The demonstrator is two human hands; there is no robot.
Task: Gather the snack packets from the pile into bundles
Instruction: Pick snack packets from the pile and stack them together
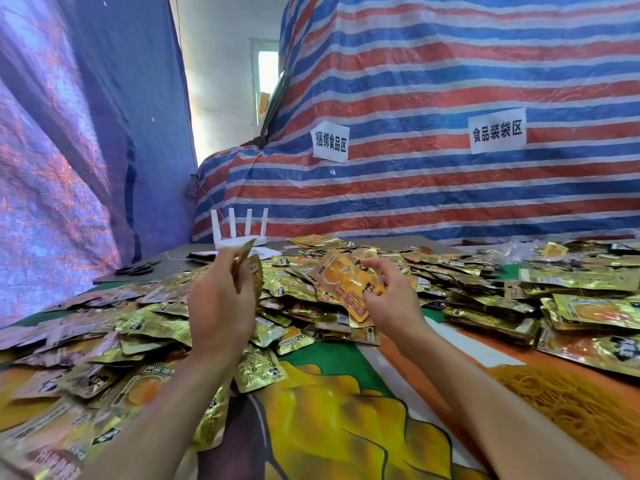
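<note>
From the head view, we see the left hand (221, 299) raised over the pile of snack packets (450, 271) on the bench (346, 393). Its fingers (227, 261) are clenched round a thin stack of packets (248, 268) held on edge, we judge so that the next one slots in flush. The right hand (391, 296) pinches an orange-faced packet (346, 282) near that stack, apparently ready to join it. A heap of rubber bands (554, 393) lies beside the right forearm, likely kept handy for tying bundles.
</note>
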